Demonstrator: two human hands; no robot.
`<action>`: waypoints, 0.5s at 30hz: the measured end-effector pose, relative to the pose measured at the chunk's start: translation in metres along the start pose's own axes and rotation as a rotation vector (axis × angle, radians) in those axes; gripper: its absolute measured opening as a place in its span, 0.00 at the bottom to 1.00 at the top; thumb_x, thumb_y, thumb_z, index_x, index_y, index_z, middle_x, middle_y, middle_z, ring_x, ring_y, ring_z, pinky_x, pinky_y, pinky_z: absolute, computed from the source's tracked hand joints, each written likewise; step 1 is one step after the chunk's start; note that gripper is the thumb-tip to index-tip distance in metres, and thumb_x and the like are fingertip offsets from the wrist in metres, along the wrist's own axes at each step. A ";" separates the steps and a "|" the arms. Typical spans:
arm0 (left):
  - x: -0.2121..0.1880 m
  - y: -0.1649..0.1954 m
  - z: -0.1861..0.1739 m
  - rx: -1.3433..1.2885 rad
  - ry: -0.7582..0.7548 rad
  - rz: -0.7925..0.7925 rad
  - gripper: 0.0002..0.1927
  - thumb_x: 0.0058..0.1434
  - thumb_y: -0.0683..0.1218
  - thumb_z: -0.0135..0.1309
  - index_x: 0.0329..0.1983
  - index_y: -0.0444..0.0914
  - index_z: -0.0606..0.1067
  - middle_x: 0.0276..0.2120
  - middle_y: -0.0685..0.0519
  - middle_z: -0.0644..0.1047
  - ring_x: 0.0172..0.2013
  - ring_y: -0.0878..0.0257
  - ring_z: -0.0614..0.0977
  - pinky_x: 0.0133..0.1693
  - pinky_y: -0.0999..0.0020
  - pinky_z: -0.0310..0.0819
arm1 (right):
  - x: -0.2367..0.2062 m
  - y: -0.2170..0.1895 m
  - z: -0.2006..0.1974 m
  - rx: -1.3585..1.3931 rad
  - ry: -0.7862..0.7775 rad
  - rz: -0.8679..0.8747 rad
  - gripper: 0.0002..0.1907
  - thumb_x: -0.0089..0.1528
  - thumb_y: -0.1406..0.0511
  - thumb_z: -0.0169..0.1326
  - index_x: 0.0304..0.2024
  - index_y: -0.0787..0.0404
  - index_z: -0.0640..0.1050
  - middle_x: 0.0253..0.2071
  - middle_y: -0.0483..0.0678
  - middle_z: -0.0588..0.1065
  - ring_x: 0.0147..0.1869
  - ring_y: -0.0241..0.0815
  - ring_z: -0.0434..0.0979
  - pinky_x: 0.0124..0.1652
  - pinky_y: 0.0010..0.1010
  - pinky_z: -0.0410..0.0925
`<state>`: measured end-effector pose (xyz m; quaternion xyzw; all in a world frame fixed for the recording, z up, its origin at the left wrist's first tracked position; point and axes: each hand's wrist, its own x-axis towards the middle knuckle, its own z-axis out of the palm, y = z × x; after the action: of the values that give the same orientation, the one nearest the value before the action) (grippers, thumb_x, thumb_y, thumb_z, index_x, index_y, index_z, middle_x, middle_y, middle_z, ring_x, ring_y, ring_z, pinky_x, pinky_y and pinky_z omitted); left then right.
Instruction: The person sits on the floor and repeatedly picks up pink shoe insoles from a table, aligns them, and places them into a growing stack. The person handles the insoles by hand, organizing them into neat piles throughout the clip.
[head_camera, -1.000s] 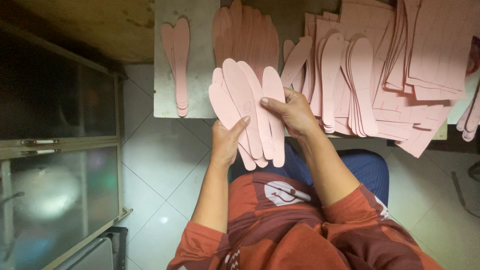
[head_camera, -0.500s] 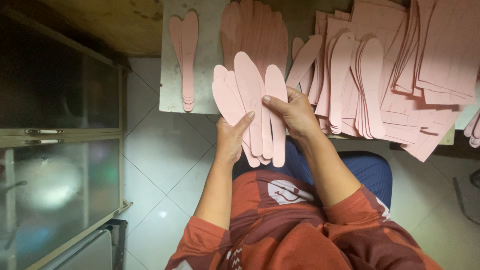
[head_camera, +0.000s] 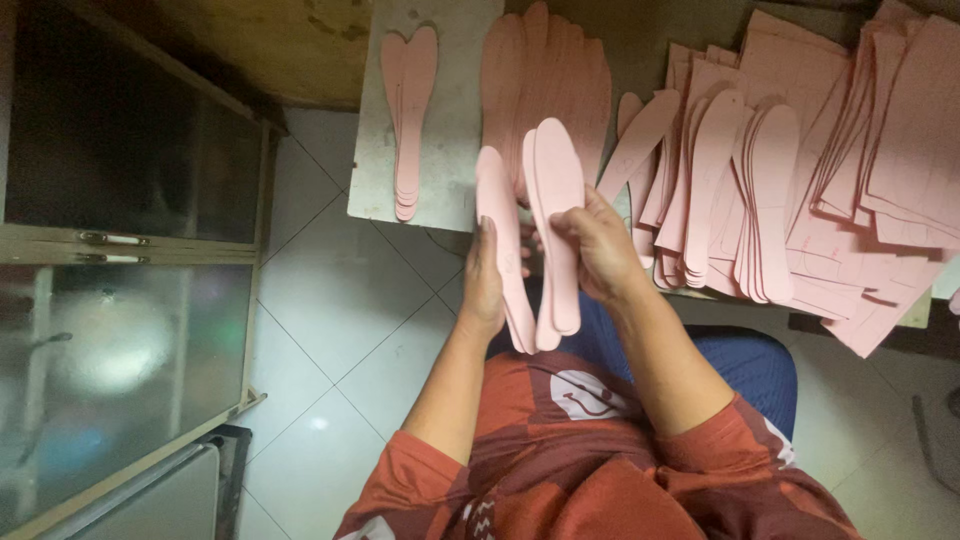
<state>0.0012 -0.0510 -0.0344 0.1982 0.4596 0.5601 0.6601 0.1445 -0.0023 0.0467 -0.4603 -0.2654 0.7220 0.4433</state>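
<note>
My left hand (head_camera: 484, 285) and my right hand (head_camera: 598, 243) hold a bunch of pink shoe insoles (head_camera: 553, 190) upright between them, above my lap. The left palm presses flat against the outer insole (head_camera: 497, 215) on the left side. My right hand grips the insoles from the right, fingers curled around them. The insoles stand close together, edges nearly aligned, toes pointing away from me.
A grey worktable (head_camera: 455, 120) in front carries a small stack of pink insoles (head_camera: 408, 110) at left, a fanned pile (head_camera: 545, 80) in the middle, and heaps of insoles and cut pink sheets (head_camera: 800, 170) at right. A glass-fronted cabinet (head_camera: 120, 240) stands left over white floor tiles.
The insoles were fanned out flat between my hands. Now they are gathered together and turned on edge, with both hands pressing them into one bunch.
</note>
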 end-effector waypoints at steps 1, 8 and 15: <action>0.000 -0.005 0.004 -0.025 0.017 0.029 0.31 0.74 0.63 0.38 0.67 0.36 0.66 0.48 0.51 0.77 0.42 0.67 0.78 0.39 0.75 0.75 | -0.001 0.009 0.010 0.037 -0.003 0.007 0.20 0.59 0.75 0.46 0.55 0.66 0.70 0.38 0.50 0.76 0.35 0.39 0.77 0.37 0.29 0.75; -0.002 0.008 -0.021 -0.035 0.126 -0.027 0.33 0.74 0.64 0.34 0.66 0.34 0.67 0.46 0.49 0.77 0.41 0.63 0.75 0.37 0.67 0.72 | 0.008 0.007 0.007 -0.050 0.108 -0.070 0.19 0.60 0.74 0.45 0.54 0.69 0.68 0.38 0.52 0.76 0.36 0.41 0.79 0.38 0.33 0.76; -0.012 0.008 -0.012 0.104 0.118 0.149 0.24 0.72 0.50 0.51 0.63 0.28 0.70 0.55 0.45 0.77 0.53 0.62 0.78 0.54 0.68 0.72 | 0.020 0.052 0.037 -0.363 0.091 -0.144 0.18 0.62 0.67 0.61 0.52 0.69 0.76 0.39 0.51 0.77 0.37 0.35 0.74 0.35 0.25 0.67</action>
<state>-0.0124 -0.0631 -0.0294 0.2325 0.5098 0.5939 0.5774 0.0872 -0.0078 0.0133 -0.5448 -0.4031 0.6070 0.4151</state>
